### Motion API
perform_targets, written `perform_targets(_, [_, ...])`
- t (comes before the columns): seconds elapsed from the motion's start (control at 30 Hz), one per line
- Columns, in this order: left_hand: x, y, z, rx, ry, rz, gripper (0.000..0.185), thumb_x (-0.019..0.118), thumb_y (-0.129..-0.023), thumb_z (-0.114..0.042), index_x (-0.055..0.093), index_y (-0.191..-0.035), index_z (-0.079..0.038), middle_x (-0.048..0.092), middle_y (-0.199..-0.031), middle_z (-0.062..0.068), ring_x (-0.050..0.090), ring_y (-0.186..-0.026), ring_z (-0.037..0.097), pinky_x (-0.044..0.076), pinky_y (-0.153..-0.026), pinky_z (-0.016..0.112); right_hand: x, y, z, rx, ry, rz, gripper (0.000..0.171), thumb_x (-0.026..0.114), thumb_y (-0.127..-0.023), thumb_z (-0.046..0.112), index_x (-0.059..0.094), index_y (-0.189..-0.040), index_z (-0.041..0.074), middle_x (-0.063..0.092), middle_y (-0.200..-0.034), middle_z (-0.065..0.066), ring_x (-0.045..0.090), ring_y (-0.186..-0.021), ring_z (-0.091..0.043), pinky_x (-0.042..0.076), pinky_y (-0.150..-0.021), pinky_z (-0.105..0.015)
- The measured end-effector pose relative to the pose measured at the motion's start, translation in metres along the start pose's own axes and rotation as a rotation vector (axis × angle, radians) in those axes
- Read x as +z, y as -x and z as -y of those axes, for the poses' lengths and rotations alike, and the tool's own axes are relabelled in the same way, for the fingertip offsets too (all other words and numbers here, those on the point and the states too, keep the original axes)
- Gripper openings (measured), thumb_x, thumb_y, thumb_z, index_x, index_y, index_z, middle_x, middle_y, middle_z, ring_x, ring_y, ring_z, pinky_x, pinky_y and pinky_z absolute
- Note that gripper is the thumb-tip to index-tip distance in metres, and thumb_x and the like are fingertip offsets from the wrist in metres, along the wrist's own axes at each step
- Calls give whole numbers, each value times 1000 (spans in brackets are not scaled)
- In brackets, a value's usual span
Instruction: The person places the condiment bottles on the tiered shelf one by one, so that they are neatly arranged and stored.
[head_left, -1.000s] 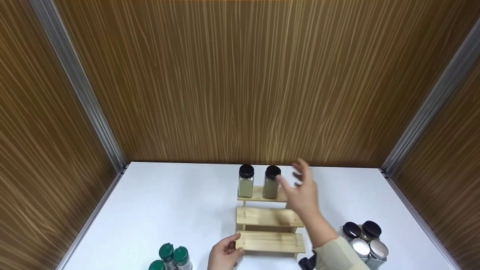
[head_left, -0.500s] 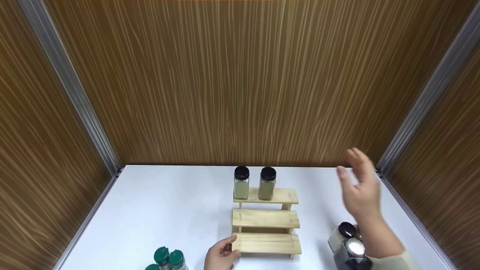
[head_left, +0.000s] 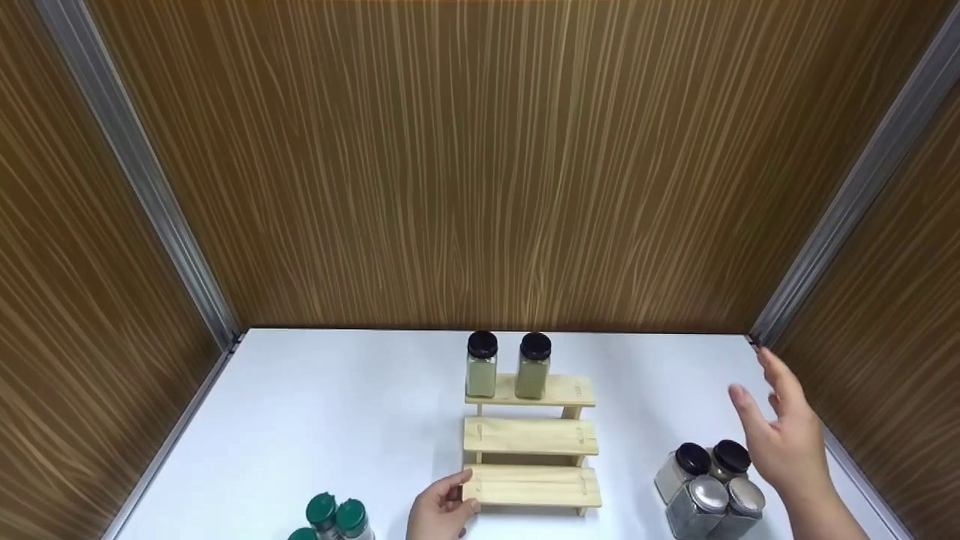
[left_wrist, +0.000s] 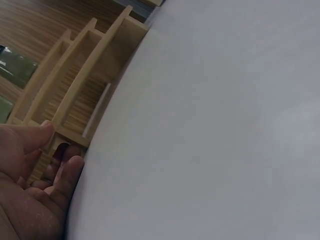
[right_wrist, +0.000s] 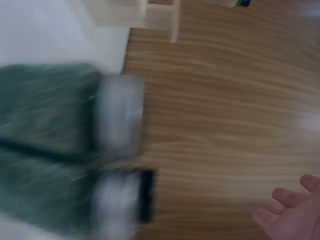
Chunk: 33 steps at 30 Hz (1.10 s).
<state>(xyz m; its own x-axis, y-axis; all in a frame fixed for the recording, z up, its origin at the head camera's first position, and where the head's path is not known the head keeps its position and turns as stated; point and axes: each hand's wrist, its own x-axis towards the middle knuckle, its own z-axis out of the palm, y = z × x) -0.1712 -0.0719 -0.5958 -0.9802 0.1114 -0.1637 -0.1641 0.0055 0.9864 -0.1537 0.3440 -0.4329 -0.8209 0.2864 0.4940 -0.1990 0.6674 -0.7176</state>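
Wooden rack (head_left: 531,436) stood on white table (head_left: 360,405), corner at 8 o'clock pinched by left hand (head_left: 437,511), should be braced so shelf jars (head_left: 531,381) at 11 and 12, pale-green filled, aren't toppled; nothing held by right hand (head_left: 786,446) at 3, fingers parted; jar cluster (head_left: 694,513) at 4, grey-green and whitish fills, best lifted singly; green-capped bottles (head_left: 352,517) at 8, contents unreadable

Colours: pale-wood rack (head_left: 531,435)
On it: green-filled, black-capped jars (head_left: 532,379); right: black- and silver-lidded jars (head_left: 694,514); left: green-capped bottles (head_left: 351,516); beneath: white table (head_left: 352,405); behind: brown wall (head_left: 450,165), lighter streaks.
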Motion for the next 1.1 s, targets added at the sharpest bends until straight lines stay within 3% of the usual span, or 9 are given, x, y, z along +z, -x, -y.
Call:
perform_targets(0.2, [-1, 0, 1, -9, 18, 14, 50, 78, -91, 2, 64, -138, 7, 67, -101, 6, 60, -76, 13, 47, -54, 22, -10, 30, -33, 116, 8, 98, 68, 54, -112, 21, 21, -167, 1, 26, -166, -34, 25, -150, -57, 20, -114, -8])
perform_targets(0.3, [-1, -1, 2, -14, 20, 16, 50, 78, -91, 1, 63, -138, 7, 68, -102, 6, 61, -77, 14, 49, -55, 23, -14, 43, -44, 192, 24, 148, 69, 49, -114, 26, 16, -168, 0, 22, -166, -37, 23, -149, -61, 22, -126, -34])
perform_targets(0.43, [-3, -1, 3, -30, 14, 13, 50, 79, -91, 0, 64, -138, 6, 68, -103, 6, 62, -79, 14, 50, -57, 25, -16, 60, -55, 281, 30, 168, 69, 50, -113, 20, 14, -167, -1, 27, -163, -39, 33, -144, -59, 39, -118, -43])
perform_targets(0.53, [-3, -3, 3, -37, 9, 18, 50, 79, -91, 0, 64, -138, 6, 68, -104, 6, 63, -80, 14, 50, -58, 26, -13, 74, -67, 293, 3, 150, 72, 57, -107, 6, 16, -166, -5, 34, -159, -38, 58, -131, -20, 47, -98, -17])
perform_targets(0.63, [-3, -3, 2, -28, 4, 24, 50, 79, -91, 0, 63, -139, 6, 68, -104, 7, 63, -80, 14, 50, -57, 25, -6, 89, -78, 258, -45, 111, 74, 62, -99, -7, 23, -162, -8, 55, -147, -15, 51, -110, 15, 44, -82, -3])
perform_targets(0.7, [-3, -2, 2, -25, 6, 24, 51, 79, -91, 0, 63, -139, 7, 68, -104, 7, 63, -80, 14, 50, -57, 24, 0, 98, -84, 219, -72, 73, 73, 63, -94, -14, 30, -158, -10, 58, -135, 2, 46, -105, 21, 49, -82, -7])
perform_targets(0.87, [-2, -1, 2, -25, 15, 20, 52, 79, -91, 0, 62, -140, 6, 66, -107, 8, 61, -81, 14, 50, -56, 21, 13, 113, -90, 159, -45, 20, 67, 66, -86, -22, 41, -148, -14, 60, -129, -24, 54, -104, 10, 55, -79, -16])
perform_targets(1.0, [-2, -1, 2, -27, 18, 11, 51, 78, -91, 0, 63, -139, 6, 66, -108, 8, 59, -79, 14, 48, -55, 21, 15, 118, -91, 173, -5, 62, 66, 73, -86, -17, 43, -144, -18, 53, -133, -40, 70, -109, -37, 62, -83, -50])
perform_targets(1.1, [-2, -1, 2, -29, 25, 11, 51, 78, -91, 1, 64, -139, 6, 67, -108, 8, 57, -77, 14, 47, -54, 22, 15, 120, -91, 182, -12, 127, 69, 77, -87, -11, 41, -145, -18, 51, -133, -41, 54, -115, -71, 52, -82, -76])
